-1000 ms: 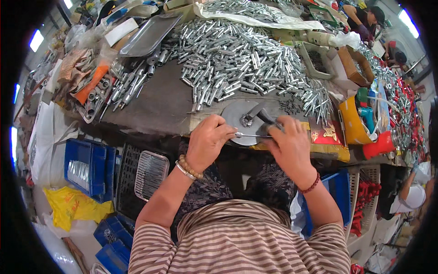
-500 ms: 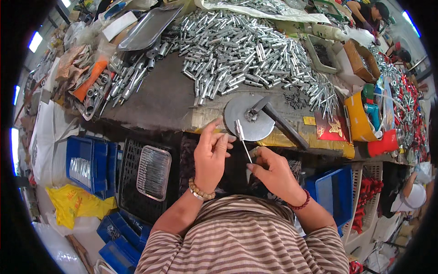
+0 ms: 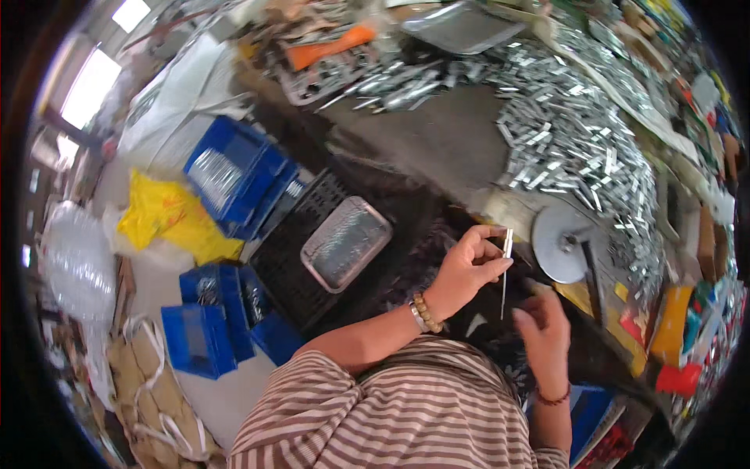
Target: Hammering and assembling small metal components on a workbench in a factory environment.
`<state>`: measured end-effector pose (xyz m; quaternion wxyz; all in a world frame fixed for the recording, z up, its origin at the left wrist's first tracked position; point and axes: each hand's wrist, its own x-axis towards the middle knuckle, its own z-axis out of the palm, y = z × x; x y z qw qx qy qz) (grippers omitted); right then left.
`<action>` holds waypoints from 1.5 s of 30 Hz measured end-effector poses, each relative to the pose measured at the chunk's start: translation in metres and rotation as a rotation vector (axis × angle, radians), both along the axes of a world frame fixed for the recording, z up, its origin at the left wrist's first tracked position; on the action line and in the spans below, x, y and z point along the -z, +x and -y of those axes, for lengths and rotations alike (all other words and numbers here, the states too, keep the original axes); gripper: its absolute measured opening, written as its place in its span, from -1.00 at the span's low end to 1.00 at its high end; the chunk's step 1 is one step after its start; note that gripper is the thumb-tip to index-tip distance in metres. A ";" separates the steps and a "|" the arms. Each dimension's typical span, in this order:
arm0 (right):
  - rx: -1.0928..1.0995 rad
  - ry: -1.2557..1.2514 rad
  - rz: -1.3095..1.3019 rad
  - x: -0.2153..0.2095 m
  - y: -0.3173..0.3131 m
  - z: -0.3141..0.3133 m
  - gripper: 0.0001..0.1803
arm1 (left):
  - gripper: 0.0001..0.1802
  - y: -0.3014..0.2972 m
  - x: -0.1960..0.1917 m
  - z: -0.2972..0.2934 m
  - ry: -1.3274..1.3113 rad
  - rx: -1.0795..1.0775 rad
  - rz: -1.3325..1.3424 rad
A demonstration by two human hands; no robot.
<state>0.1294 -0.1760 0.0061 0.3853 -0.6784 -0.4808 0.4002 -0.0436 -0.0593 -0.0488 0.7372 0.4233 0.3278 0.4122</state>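
Note:
My left hand (image 3: 467, 275) pinches a slim silver metal piece (image 3: 508, 245) made of a short cylindrical sleeve with a thin rod pointing down from it. The sleeve end sits between thumb and fingers, and the rod hangs free below. Just to the right, my right hand (image 3: 545, 336) is off the piece, its thumb and fingers loosely apart and slightly blurred. Beyond both hands, a round grey metal disc (image 3: 551, 248) lies on the bench edge with a dark hammer (image 3: 594, 285) resting against it.
A large heap of silver metal sleeves (image 3: 574, 148) covers the bench. To my left, a metal tray (image 3: 365, 263) of thin rods sits on a black crate (image 3: 281, 270). Blue bins (image 3: 191, 344) and a yellow bag (image 3: 160, 219) lie farther left. A red object (image 3: 678, 380) is at far right.
My view has swung left, so the bench appears shifted right. The right hand has let go of the rod's lower end; the left hand now holds the metal piece alone.

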 end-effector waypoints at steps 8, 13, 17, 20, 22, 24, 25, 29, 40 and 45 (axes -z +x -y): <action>0.224 0.085 -0.144 0.008 0.040 -0.021 -0.66 | -0.42 -0.155 0.123 -0.042 -0.205 -0.534 -0.426; 0.235 0.089 -0.156 0.018 0.047 -0.025 -0.71 | -0.45 -0.218 0.224 -0.074 -0.219 -0.680 -0.513; 0.257 0.087 -0.169 0.016 0.043 -0.025 -0.73 | -0.49 -0.228 0.240 -0.112 -0.231 -0.729 -0.647; 0.239 0.104 -0.186 0.018 0.041 -0.025 -0.76 | -0.46 -0.248 0.254 -0.132 -0.218 -0.729 -0.834; 0.250 0.113 -0.160 0.021 0.041 -0.026 -0.77 | -0.44 -0.242 0.256 -0.144 -0.225 -0.718 -0.940; 0.266 0.112 -0.143 0.019 0.040 -0.025 -0.78 | -0.42 -0.233 0.250 -0.156 -0.231 -0.704 -1.043; 0.275 0.110 -0.130 0.018 0.039 -0.025 -0.79 | -0.40 -0.230 0.247 -0.163 -0.263 -0.641 -1.099; 0.259 0.118 -0.130 0.017 0.040 -0.024 -0.79 | -0.34 -0.233 0.245 -0.168 -0.231 -0.506 -1.305; 0.290 0.141 -0.123 0.020 0.039 -0.017 -0.81 | -0.33 -0.211 0.208 -0.156 -0.007 -0.345 -1.624; 0.196 0.141 -0.062 0.015 0.040 -0.027 -0.81 | -0.48 -0.229 0.223 -0.153 0.291 -0.710 -1.322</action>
